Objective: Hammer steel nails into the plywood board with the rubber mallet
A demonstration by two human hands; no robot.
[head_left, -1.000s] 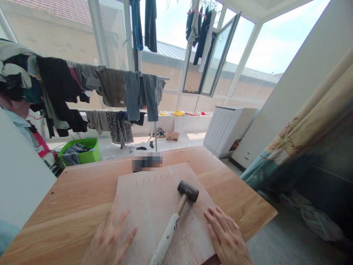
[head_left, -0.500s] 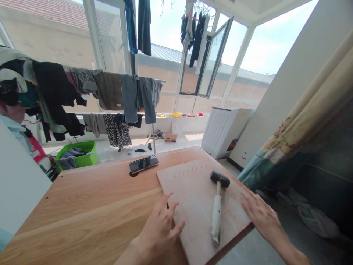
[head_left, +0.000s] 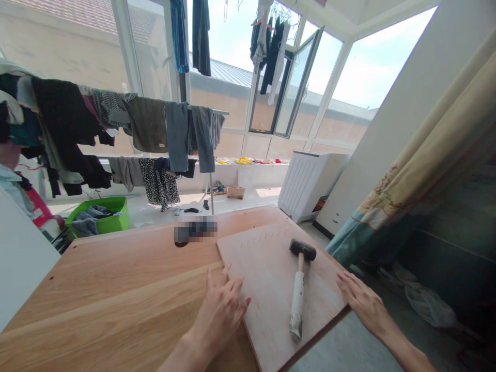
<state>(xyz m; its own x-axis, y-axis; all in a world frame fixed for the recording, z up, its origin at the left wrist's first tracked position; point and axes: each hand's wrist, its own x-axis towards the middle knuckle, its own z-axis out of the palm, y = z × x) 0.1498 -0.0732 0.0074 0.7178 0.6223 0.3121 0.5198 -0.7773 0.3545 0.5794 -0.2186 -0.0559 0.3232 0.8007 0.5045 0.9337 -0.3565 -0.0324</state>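
A pale plywood board (head_left: 267,281) lies on the right end of a wooden table (head_left: 116,289), its right corner jutting past the table's edge. A row of small nails stands near the board's far edge. A mallet (head_left: 299,284) with a black head and white handle rests on the board. My left hand (head_left: 221,309) lies flat with fingers spread on the board's left edge. My right hand (head_left: 362,302) is open, fingers stretched, touching the board's right edge. Neither hand holds anything.
A blurred phone (head_left: 195,230) lies on the table behind the board. Beyond the table stand a laundry rack with hanging clothes (head_left: 127,124), a green basket (head_left: 101,217) and a white appliance (head_left: 306,183). A curtain (head_left: 422,175) hangs at the right.
The board with the mallet has slid to the right across the table and turned slightly. Both hands moved right with it, staying flat on its edges.
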